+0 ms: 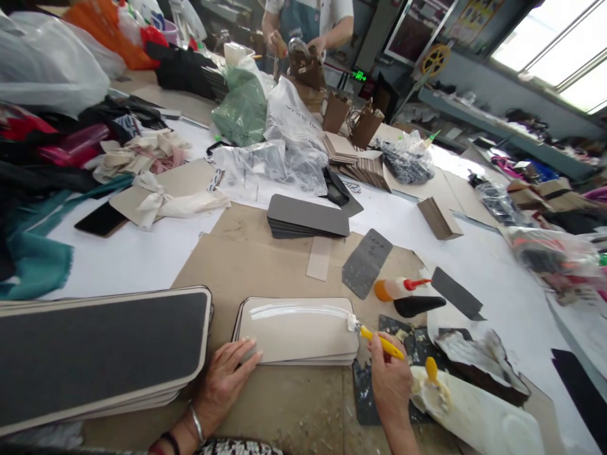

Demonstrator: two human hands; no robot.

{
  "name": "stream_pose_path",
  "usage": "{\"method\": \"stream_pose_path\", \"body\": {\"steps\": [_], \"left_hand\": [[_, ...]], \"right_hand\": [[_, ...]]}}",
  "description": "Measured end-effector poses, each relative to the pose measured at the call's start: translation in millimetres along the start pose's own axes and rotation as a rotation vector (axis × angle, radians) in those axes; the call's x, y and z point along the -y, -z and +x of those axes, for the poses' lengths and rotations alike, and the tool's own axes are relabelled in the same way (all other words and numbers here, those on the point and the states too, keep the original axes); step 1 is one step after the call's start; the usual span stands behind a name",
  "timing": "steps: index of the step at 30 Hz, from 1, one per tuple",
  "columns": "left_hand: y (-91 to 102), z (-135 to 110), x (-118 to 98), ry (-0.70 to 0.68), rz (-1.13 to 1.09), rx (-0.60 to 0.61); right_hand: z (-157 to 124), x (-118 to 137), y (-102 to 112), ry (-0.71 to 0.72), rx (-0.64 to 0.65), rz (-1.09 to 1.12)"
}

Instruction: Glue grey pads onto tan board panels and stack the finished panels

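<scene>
My right hand (391, 373) is closed around a yellow-handled glue brush (385, 344). Its white-coated tip touches the right end of a beige rounded-corner board (294, 338), the top one of a small stack. A wet white streak of glue runs along the board's far edge. My left hand (230, 366) lies with its fingers stretched over the board's near left corner. Right of my right hand is a whitish plastic container (488, 414) crusted with glue, with a second yellow handle (431, 370) standing in its opening.
A stack of dark grey panels with beige rims (99, 354) lies at left. Dark grey boards (308, 215) are piled farther back. A bottle with a red nozzle (396, 288) lies at right. Plastic bags (275, 164) and fabric crowd the back; another person (308, 31) works there.
</scene>
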State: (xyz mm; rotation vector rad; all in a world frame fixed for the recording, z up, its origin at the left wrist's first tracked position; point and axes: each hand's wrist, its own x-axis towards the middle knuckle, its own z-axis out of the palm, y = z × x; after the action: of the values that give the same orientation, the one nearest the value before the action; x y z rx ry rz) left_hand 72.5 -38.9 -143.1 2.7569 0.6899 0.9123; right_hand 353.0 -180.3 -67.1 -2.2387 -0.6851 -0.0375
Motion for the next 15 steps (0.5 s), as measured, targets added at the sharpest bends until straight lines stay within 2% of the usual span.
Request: {"method": "stream_pose_path", "body": {"steps": [3, 6, 9, 15], "left_hand": [[-3.4, -3.5, 0.6, 0.012, -0.020, -0.018], [-4.4, -7.8, 0.7, 0.071, -0.051, -0.069], [-2.1, -10.4, 0.5, 0.128, -0.085, -0.105], [2.3, -10.7, -0.6, 0.123, -0.137, -0.102]], "right_hand": [[-21.1, 20.7, -12.2, 0.176, 0.005, -0.015], [-46.2, 48.0, -32.1, 0.296, 0.093, 0.042], [-68.7, 74.3, -51.6, 0.329, 0.195, 0.148], [-95.7, 109.1, -75.7, 0.322, 0.299, 0.337]]}}
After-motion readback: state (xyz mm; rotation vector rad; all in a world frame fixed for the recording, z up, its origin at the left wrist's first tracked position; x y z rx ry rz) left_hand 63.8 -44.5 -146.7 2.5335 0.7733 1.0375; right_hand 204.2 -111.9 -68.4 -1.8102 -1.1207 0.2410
